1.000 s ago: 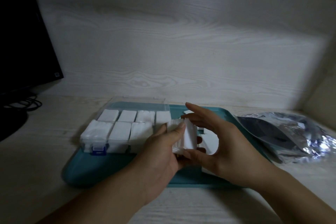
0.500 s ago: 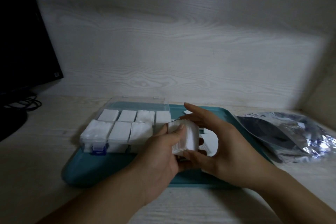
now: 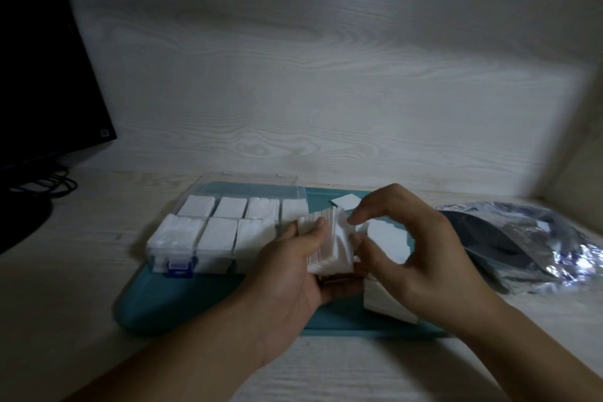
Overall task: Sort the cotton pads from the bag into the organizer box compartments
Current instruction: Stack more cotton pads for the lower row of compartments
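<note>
You see soft, matt white cotton pads (image 3: 329,245) filling a clear, glossy plastic box (image 3: 225,232) with a blue plastic clasp (image 3: 178,268). It sits on a smooth, matt teal tray (image 3: 182,303). The desk (image 3: 98,225) shows pale wood grain; your bag (image 3: 528,248) is crinkled, shiny foil.

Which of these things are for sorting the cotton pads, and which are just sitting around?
For the job:
- stack of cotton pads, held by the left hand
- right hand, fingertips at the stack
- organizer box, compartments filled with pads
- loose pads on the teal tray
- silver bag

Just lying about:
- dark monitor
- black cables
</note>
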Demonstrator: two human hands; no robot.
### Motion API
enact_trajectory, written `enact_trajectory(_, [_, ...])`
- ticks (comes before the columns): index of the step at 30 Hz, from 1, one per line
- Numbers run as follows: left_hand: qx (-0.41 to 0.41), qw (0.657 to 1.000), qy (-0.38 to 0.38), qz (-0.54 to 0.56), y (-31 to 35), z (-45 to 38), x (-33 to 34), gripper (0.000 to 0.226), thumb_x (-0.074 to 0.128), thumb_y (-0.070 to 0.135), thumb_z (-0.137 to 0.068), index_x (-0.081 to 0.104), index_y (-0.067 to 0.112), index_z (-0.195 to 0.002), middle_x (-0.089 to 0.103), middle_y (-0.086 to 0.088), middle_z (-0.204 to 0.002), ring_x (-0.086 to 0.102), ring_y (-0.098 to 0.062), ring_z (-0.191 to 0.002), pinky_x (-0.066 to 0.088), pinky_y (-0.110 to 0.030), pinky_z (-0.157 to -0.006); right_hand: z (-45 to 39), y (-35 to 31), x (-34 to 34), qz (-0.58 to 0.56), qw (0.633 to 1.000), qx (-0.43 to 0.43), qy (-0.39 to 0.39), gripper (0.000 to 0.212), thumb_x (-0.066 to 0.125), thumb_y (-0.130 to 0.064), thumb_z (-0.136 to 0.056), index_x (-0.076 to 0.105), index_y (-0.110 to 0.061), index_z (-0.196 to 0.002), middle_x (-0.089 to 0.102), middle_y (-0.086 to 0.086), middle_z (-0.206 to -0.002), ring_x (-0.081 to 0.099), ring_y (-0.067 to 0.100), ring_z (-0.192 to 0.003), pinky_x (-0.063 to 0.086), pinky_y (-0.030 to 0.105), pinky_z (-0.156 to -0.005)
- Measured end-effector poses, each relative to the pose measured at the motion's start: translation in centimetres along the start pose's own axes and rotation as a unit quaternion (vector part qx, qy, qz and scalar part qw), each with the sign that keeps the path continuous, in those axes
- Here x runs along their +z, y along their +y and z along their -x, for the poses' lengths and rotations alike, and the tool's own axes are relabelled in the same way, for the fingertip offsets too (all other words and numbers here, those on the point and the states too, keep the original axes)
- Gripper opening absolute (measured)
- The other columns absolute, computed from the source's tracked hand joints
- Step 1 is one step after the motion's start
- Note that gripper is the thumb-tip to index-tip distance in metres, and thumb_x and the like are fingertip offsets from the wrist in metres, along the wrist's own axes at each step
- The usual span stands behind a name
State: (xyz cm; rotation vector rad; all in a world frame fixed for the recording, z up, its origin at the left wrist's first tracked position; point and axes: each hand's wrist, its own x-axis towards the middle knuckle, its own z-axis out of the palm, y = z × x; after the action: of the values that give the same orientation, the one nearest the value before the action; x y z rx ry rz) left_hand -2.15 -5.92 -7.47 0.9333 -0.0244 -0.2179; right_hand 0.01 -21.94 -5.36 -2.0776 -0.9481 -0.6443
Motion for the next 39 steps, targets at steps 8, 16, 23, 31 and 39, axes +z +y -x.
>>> enact_trajectory(8, [0.005, 0.999, -0.041, -0.015, -0.4, -0.4, -0.7, 0.046, 0.059, 0.027, -0.087, 0.058, 0.016, -0.131, 0.069, -0.016, -0.12, 0.067, -0.033, -0.111, 0.057, -0.041, -0.075, 0.2, 0.4, 0.2, 0.027, 0.996, -0.001, -0.09, 0.025, 0.075, -0.024, -0.082, 0.069, -0.022, -0.105, 0.059, -0.013, -0.107, 0.059, 0.007, -0.105, 0.048, 0.025, -0.088])
enact_trajectory(16, [0.024, 0.996, -0.065, -0.051, -0.1, 0.0, -0.3, 0.041, 0.061, 0.008, -0.08, 0.061, 0.008, -0.121, 0.067, -0.018, -0.085, 0.058, -0.021, -0.06, 0.05, -0.032, -0.055, -0.6, 0.6, 0.2, -0.251, 0.939, 0.23, 0.038, 0.021, 0.061, 0.002, -0.089, 0.071, -0.013, -0.1, 0.074, 0.0, -0.098, 0.068, 0.016, -0.099, 0.053, 0.026, -0.086])
enact_trajectory(23, [0.108, 0.985, -0.004, -0.132, -0.6, 0.1, 0.2, 0.071, 0.069, 0.007, -0.069, 0.05, 0.035, -0.131, 0.073, -0.003, -0.085, 0.066, -0.023, -0.072, 0.051, -0.035, -0.056, 0.0, 0.6, 1.2, -0.31, 0.884, 0.296, -0.184, 0.051, 0.049, -0.05, -0.092, 0.066, -0.003, -0.082, 0.064, 0.018, -0.078, 0.061, 0.024, -0.077, 0.045, 0.044, -0.091])
enact_trajectory(31, [0.192, 0.885, 0.027, -0.424, -0.9, 0.5, -0.9, 0.075, 0.061, 0.047, -0.085, 0.015, 0.061, -0.142, 0.054, 0.022, -0.132, 0.055, 0.004, -0.118, 0.045, -0.027, -0.104, 0.6, 0.7, 1.6, -0.056, 0.989, 0.091, -0.102, 0.028, 0.05, -0.048, -0.095, 0.064, -0.026, -0.105, 0.064, -0.009, -0.101, 0.059, 0.011, -0.1, 0.045, 0.027, -0.086])
enact_trajectory(39, [0.268, 0.642, 0.047, -0.716, 0.0, 1.4, -0.9, 0.049, 0.044, 0.051, -0.099, 0.033, 0.033, -0.143, 0.042, 0.018, -0.131, 0.049, -0.002, -0.111, 0.044, -0.021, -0.091, -0.3, 0.8, -1.4, 0.104, 0.974, 0.115, -0.166, 0.037, 0.07, -0.05, -0.079, 0.051, -0.022, -0.065, 0.045, -0.008, -0.057, 0.039, 0.008, -0.051, 0.031, 0.018, -0.049])
